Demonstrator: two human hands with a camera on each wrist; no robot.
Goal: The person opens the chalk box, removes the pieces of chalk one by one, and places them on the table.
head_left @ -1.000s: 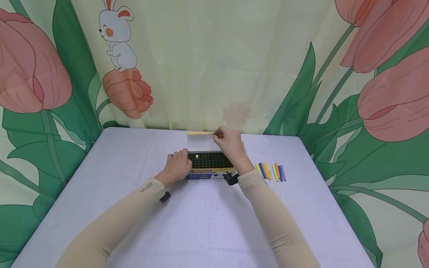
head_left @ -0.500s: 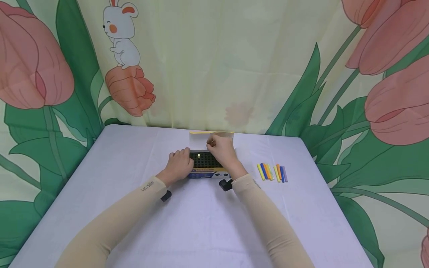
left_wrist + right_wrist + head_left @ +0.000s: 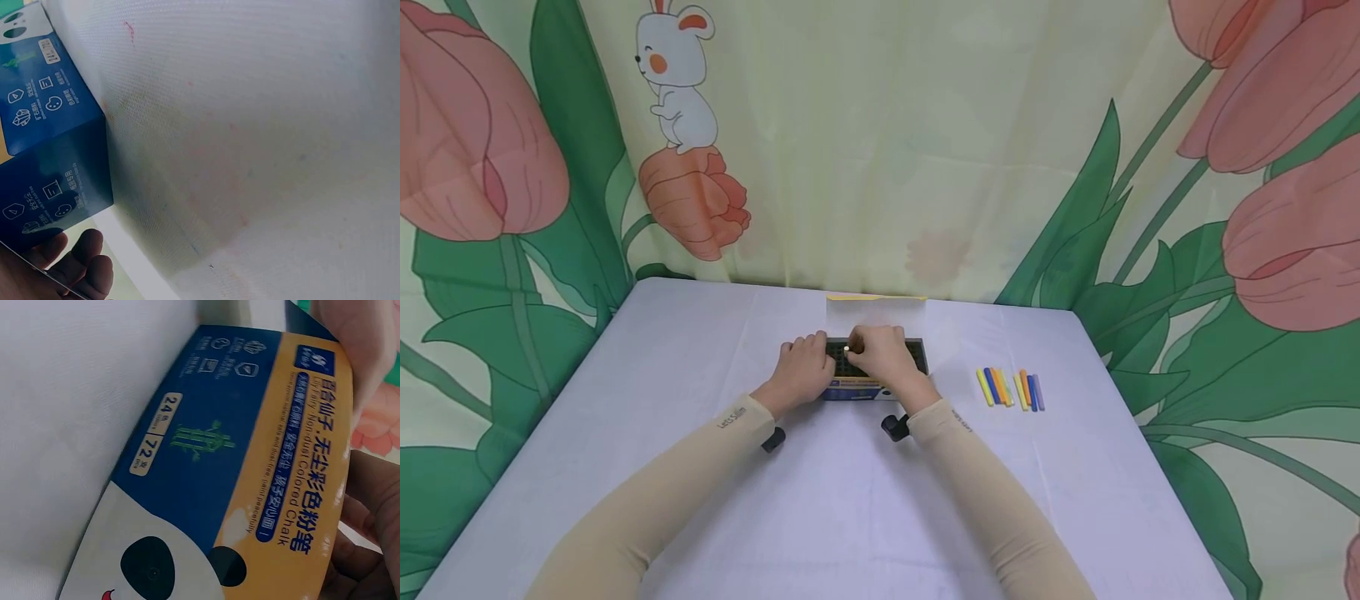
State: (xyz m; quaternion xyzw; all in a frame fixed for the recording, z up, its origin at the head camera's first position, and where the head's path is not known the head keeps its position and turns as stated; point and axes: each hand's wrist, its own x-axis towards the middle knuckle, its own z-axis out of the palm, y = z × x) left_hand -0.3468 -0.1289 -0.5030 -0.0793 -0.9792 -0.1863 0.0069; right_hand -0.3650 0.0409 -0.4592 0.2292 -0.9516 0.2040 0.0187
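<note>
Crosswise, the chalk box [image 3: 868, 382] lies left-right; left hand [image 3: 805, 371] grips it, right hand [image 3: 880, 354] pinches chalk [image 3: 847, 350].

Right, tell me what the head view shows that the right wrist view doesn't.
Only the head view shows both hands, left hand and right hand, at the open chalk box, a yellow chalk standing in its black tray, and loose chalks on the table. Only the right wrist view shows the box's printed panda and "Colored Chalk" lettering. Both show the box and table.
</note>
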